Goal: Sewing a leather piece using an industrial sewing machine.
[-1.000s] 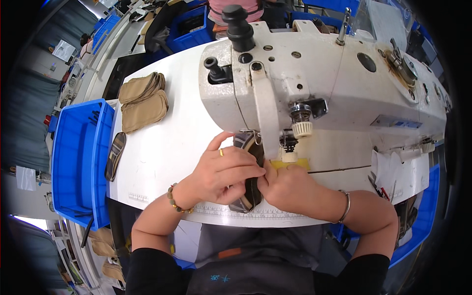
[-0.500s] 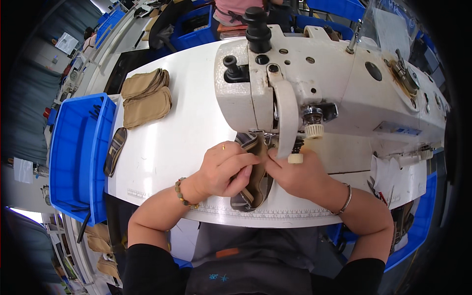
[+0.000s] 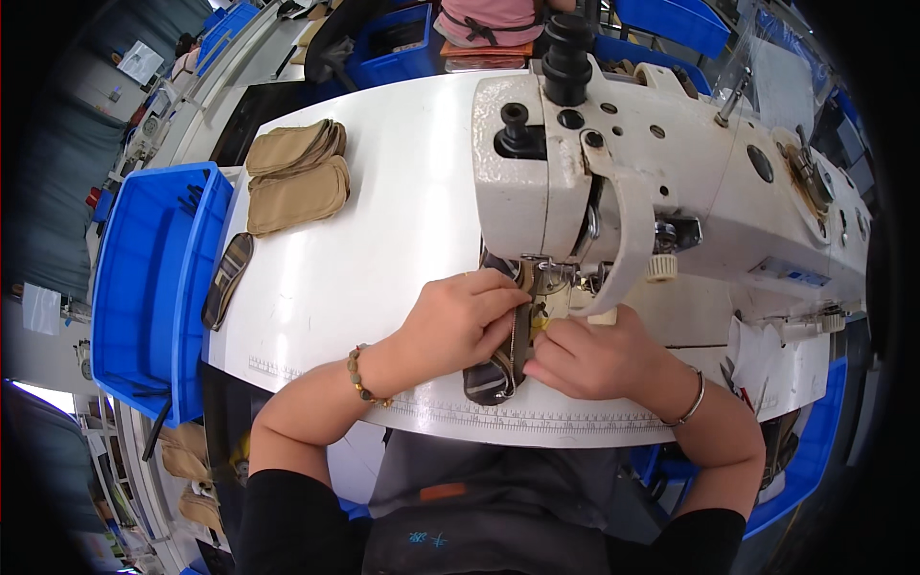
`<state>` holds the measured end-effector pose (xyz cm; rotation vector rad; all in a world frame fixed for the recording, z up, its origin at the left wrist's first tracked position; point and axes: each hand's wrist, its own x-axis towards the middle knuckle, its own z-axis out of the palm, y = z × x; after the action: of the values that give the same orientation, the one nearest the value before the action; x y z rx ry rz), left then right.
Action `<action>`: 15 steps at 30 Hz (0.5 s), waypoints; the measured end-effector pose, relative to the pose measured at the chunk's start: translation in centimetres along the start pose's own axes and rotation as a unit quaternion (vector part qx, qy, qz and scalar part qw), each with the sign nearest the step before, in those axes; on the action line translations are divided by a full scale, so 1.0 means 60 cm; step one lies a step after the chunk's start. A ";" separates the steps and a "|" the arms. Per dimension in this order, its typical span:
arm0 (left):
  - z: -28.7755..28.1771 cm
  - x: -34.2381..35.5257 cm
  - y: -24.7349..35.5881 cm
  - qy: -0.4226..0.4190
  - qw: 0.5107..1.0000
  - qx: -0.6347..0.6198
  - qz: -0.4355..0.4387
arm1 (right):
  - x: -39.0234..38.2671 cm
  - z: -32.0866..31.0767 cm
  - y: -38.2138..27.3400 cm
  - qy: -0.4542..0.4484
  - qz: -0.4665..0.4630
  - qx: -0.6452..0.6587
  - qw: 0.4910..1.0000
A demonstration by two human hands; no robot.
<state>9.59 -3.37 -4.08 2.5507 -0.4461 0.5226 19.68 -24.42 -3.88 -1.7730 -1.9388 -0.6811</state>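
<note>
A small striped fabric pouch [image 3: 492,380] with a zipper [image 3: 520,335] along its edge lies under the sewing machine's presser foot [image 3: 556,278]. My left hand [image 3: 455,321] pinches the pouch's zipper edge just left of the foot, its fingers closed. Close by on the right, my right hand [image 3: 594,355] has its fingers curled together beside the zipper. A small yellow thing [image 3: 540,321] shows at its fingertips; what it is, and whether I grip it, is too small to make out.
The white sewing machine [image 3: 517,201] stands over the white table [image 3: 402,192]. Tan fabric pieces [image 3: 299,196] are stacked at the far left, with another striped piece [image 3: 228,280] near the blue bin [image 3: 144,297]. Snips [image 3: 746,395] lie at the right. A person in pink [image 3: 489,21] is beyond the table.
My right hand has shifted off the cloth toward the right, and a yellow thing now shows at its fingers. The pouch lies flatter. The whole view has shifted slightly.
</note>
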 end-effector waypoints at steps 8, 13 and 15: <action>-0.011 0.009 0.004 0.012 0.997 -0.037 -0.060 | -0.012 0.047 -0.022 -0.066 -0.010 -0.051 0.996; -0.018 0.003 0.027 -0.011 0.998 0.062 0.005 | -0.013 0.036 -0.046 -0.070 -0.037 -0.052 0.995; -0.020 0.002 0.030 -0.048 0.997 0.065 0.004 | -0.010 0.030 -0.054 -0.067 -0.040 -0.067 0.995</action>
<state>8.64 -4.23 -2.37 2.7077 -0.4714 0.4473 16.56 -24.01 -5.90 -1.8728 -2.1062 -0.7541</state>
